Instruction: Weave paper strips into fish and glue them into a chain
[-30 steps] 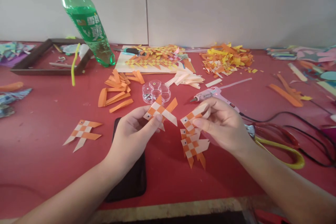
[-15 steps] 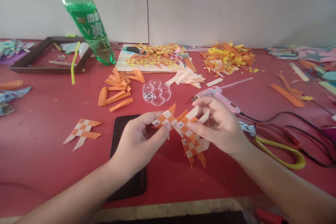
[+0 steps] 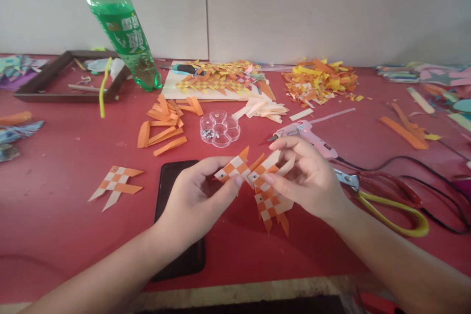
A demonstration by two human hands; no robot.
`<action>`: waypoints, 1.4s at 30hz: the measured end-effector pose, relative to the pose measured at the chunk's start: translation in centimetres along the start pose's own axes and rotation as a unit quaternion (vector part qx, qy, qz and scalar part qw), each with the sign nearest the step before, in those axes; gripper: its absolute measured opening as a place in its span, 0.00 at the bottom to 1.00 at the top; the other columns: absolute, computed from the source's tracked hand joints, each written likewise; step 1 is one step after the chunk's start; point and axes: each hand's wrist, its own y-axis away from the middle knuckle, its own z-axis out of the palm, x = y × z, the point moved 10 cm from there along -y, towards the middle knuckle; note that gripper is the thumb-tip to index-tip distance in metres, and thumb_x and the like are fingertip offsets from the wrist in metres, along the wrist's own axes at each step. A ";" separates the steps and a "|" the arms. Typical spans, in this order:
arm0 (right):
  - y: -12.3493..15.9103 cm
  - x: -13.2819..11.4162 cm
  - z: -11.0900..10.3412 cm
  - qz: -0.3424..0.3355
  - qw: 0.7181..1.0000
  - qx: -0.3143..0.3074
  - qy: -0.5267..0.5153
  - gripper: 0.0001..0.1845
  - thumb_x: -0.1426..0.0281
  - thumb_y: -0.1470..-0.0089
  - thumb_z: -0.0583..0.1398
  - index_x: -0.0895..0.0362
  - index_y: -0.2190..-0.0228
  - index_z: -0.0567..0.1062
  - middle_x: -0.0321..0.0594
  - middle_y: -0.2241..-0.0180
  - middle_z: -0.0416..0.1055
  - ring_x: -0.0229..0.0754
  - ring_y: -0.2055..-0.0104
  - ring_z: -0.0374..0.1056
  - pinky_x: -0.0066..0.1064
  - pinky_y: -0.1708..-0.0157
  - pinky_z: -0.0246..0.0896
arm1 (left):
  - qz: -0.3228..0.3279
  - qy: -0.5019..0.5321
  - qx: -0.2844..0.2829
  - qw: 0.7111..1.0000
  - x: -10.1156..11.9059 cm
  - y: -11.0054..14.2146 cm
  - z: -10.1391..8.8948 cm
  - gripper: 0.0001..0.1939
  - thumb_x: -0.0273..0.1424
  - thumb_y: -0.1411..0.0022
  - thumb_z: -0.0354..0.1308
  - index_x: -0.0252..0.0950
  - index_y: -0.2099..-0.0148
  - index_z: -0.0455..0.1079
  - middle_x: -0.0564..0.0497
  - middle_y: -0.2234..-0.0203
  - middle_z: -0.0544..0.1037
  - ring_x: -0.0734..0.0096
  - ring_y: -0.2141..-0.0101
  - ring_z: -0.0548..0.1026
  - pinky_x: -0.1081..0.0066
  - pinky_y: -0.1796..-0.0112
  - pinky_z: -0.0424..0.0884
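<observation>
We pinch an orange-and-white checkered woven-paper fish (image 3: pixel 233 166) between the thumb and fingers of our left hand (image 3: pixel 200 196), and our right hand (image 3: pixel 311 176) likewise clamps a second orange-and-white paper fish (image 3: pixel 262 180), the two so close that we cannot tell whether they touch. Below the second, we see another checkered paper fish (image 3: pixel 268 208) on the red tabletop (image 3: pixel 239 255), with a pink plastic glue gun (image 3: pixel 312 138) beyond our right hand.

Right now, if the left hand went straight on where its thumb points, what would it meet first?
The left hand would probably first meet the woven paper fish in the right hand; depth is unclear.
</observation>
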 end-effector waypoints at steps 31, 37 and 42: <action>1.5 -2.5 0.2 -0.133 0.989 0.032 0.052 0.21 0.75 0.45 0.63 0.45 0.52 0.67 0.35 0.65 0.72 0.37 0.72 0.71 0.27 0.77 0.70 | 0.105 -0.137 0.007 0.985 1.3 0.4 0.2 0.04 0.29 0.43 0.66 0.39 0.64 0.74 0.56 0.73 0.79 0.76 0.73 0.76 0.78 0.71 0.71; 0.9 -1.9 0.7 -0.088 0.996 -0.008 -0.007 0.28 0.77 0.49 0.66 0.43 0.51 0.65 0.33 0.65 0.72 0.37 0.70 0.73 0.26 0.74 0.73 | 0.094 -0.148 0.001 0.984 1.3 0.4 0.3 0.03 0.29 0.42 0.66 0.37 0.65 0.75 0.54 0.73 0.80 0.75 0.73 0.76 0.78 0.71 0.72; 1.1 -1.9 0.8 -0.090 0.996 -0.013 0.002 0.27 0.75 0.46 0.64 0.44 0.50 0.64 0.35 0.66 0.72 0.39 0.70 0.74 0.27 0.75 0.73 | 0.106 -0.163 -0.014 0.981 1.7 0.5 0.5 0.02 0.30 0.41 0.65 0.38 0.64 0.77 0.54 0.72 0.81 0.75 0.72 0.76 0.77 0.70 0.71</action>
